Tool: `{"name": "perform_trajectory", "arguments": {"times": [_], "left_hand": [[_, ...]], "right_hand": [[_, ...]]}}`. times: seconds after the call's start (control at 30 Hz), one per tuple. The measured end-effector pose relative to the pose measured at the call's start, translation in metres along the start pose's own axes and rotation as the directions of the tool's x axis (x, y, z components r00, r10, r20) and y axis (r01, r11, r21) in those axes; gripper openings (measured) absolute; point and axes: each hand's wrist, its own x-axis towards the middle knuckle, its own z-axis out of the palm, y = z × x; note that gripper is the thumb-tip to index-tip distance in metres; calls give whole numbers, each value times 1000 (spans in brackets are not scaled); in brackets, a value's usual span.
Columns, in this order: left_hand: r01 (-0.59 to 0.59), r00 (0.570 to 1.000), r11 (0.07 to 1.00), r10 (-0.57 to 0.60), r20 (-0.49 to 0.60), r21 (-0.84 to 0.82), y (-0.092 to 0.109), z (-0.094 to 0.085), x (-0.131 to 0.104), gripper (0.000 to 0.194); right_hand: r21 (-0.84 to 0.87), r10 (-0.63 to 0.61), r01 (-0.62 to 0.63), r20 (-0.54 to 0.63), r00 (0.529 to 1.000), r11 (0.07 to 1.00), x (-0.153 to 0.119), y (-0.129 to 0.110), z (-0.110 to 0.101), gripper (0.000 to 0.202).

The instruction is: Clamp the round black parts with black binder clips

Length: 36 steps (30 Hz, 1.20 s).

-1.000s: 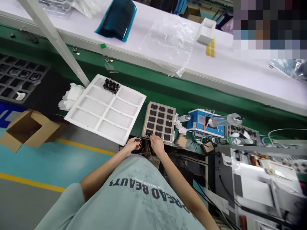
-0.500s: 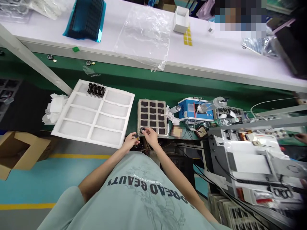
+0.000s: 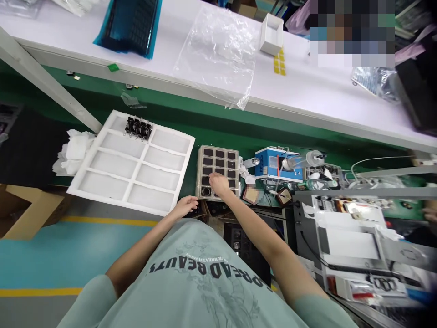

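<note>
My right hand reaches over a pale compartment tray, fingertips pinched together at a dark square piece in its left column. Whether something is between those fingertips is too small to make out. In the tray's near-left compartment lies a small round dark part with a pale rim. Other compartments hold flat dark squares. My left hand hovers just off the tray's near-left corner, fingers stretched toward it, with nothing visible in them.
Left of the tray lies a large white foam tray with black binder clips on it. To the right stand a blue device and a cluttered grey bench. A white shelf runs across above.
The round part has gone from my left hand, and a similar one now lies in the near-left compartment. My right hand has moved farther up the tray. The camera view has shifted slightly.
</note>
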Motion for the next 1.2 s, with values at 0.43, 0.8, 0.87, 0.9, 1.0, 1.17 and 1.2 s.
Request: {"name": "perform_trajectory", "arguments": {"times": [0.43,0.8,0.87,0.9,1.0,1.17,1.2], "left_hand": [[-194,973,969,210,-98,153,46,-84,9,18],[37,502,340,806,-312,940,242,-191,98,34],[126,539,307,777,-325,943,251,-190,112,38],[154,552,298,765,-332,942,253,-188,118,39],[209,573,310,730,-373,928,259,-183,130,41],[180,521,416,728,-445,891,265,-184,112,36],[121,508,471,727,-462,874,260,-180,101,34]], "right_hand": [[441,242,-147,-167,956,885,-26,-22,50,35],[711,516,-255,-175,839,655,-11,-29,58,27],[726,517,-237,-187,835,646,-19,-33,56,29],[734,516,-229,-189,836,640,-25,-34,56,31],[767,505,-222,-151,850,602,-52,-40,59,35],[857,522,-249,-26,853,450,-90,-49,64,40],[874,525,-255,1,851,413,-93,-52,63,41]]}}
